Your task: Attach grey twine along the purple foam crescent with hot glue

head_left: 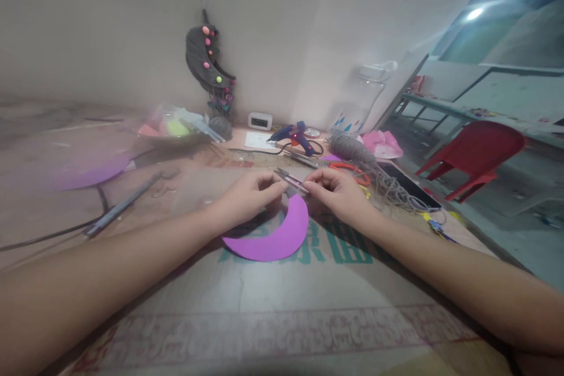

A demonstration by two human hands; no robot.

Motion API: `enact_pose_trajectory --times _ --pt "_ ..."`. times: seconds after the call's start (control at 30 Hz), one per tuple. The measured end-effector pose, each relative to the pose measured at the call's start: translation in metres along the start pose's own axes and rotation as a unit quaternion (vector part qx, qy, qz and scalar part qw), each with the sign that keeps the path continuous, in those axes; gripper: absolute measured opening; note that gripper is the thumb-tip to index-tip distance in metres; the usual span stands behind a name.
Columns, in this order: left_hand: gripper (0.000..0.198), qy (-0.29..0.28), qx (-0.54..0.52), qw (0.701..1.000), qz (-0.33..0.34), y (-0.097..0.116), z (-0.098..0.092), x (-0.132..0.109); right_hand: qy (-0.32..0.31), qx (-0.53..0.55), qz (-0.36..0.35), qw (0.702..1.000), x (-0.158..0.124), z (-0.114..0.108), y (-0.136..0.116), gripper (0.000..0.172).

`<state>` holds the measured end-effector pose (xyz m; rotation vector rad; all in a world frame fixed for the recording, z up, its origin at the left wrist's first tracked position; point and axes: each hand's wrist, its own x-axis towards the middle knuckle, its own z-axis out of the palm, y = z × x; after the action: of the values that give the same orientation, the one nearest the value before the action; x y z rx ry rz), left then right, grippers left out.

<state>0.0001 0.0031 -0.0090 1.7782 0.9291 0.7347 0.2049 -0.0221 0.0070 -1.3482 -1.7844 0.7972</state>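
A purple paper crescent (284,239) lies in front of me, its upper tip wrapped in a little grey yarn (291,191). My left hand (258,191) is closed in a pinch at that tip. My right hand (337,191) is also closed, with thumb and forefinger at the pinkish end of small thread snips (291,178). The snips' narrow blades point left, just above the yarn-wrapped tip. Fingers partly cover the contact points, and the strand itself is hard to make out.
Behind my hands lie a blue glue gun (296,136), scissors with orange handles (350,173) and a grey yarn ball (352,148) with loose strands. A clear bottle (359,100) stands at the back. A bowl (170,138), a purple disc (94,171) and a cutter (123,205) are left.
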Motion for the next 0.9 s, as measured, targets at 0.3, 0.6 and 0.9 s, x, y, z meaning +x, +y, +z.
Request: enact_pose_trajectory --times 0.3,0.6,0.9 --pt "0.033 -0.010 -0.005 1.000 0.004 0.003 -0.001 -0.001 -0.010 -0.005 -0.010 1.000 0.001 0.000 0.004 0.024" --pt "0.032 -0.004 -0.051 0.998 0.028 0.006 0.000 -0.002 0.001 0.037 -0.016 0.999 0.004 -0.004 0.010 0.034" --pt "0.035 0.067 -0.075 0.995 -0.004 -0.001 0.000 0.003 0.023 0.062 -0.035 0.997 -0.002 -0.009 0.006 0.031"
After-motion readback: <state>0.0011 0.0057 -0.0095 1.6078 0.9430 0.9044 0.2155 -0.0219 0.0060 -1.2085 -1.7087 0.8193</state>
